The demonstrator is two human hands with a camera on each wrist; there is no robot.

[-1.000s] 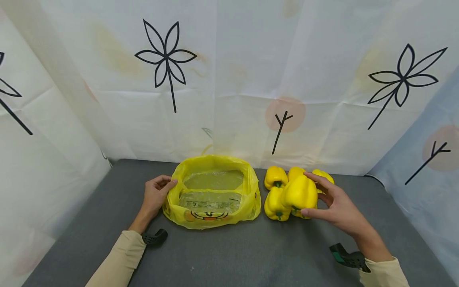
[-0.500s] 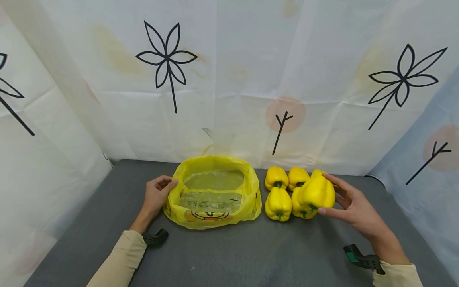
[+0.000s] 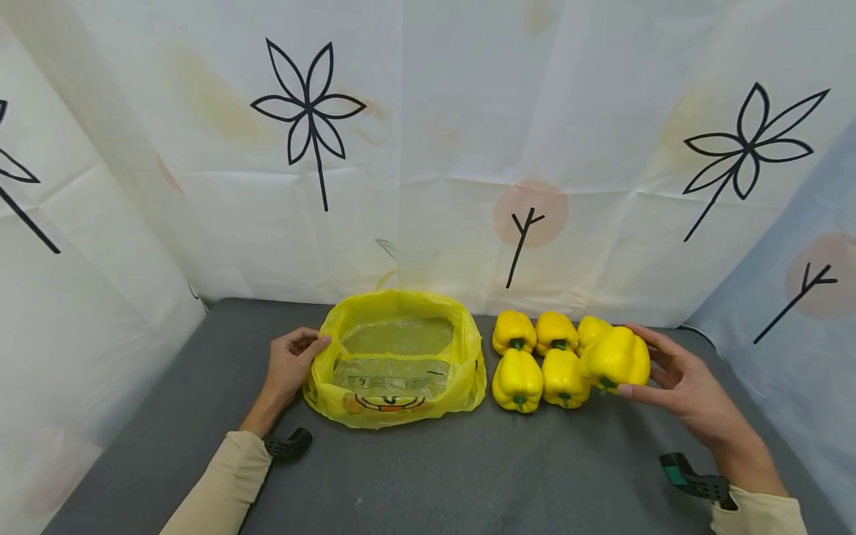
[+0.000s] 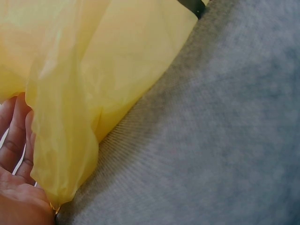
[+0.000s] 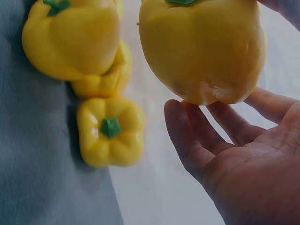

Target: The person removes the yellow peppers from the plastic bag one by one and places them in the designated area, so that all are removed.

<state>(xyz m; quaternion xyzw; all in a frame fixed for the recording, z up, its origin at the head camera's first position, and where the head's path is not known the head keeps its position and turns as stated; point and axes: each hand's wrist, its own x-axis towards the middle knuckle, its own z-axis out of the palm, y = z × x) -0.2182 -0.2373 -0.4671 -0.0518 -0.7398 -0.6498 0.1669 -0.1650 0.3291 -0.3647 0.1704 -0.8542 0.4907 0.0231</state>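
A yellow plastic bag [image 3: 394, 417] stands with its mouth wide, a clear lining or far wall showing inside. My left hand [image 3: 287, 369] pinches its left rim between thumb and fingers; in the left wrist view the fingers are partly hidden behind the yellow film [image 4: 117, 51]. On the right, my right hand [image 3: 695, 397] holds a yellow bell pepper [image 3: 618, 358] from its right side, stem toward me. In the right wrist view that bell pepper [image 5: 201, 51] is raised above the level of the loose ones. Its fingertips are bent against the pepper.
Several more yellow bell peppers [image 3: 518, 379] stand in two rows between bag and right hand. The held one partly covers the back right pepper [image 3: 591, 328]. A printed white curtain [image 3: 435, 186] hangs behind the grey table [image 3: 428, 483].
My right hand has carried the held bell pepper rightward, past the front row, uncovering peppers that it hid. The left hand and the bag have stayed put.
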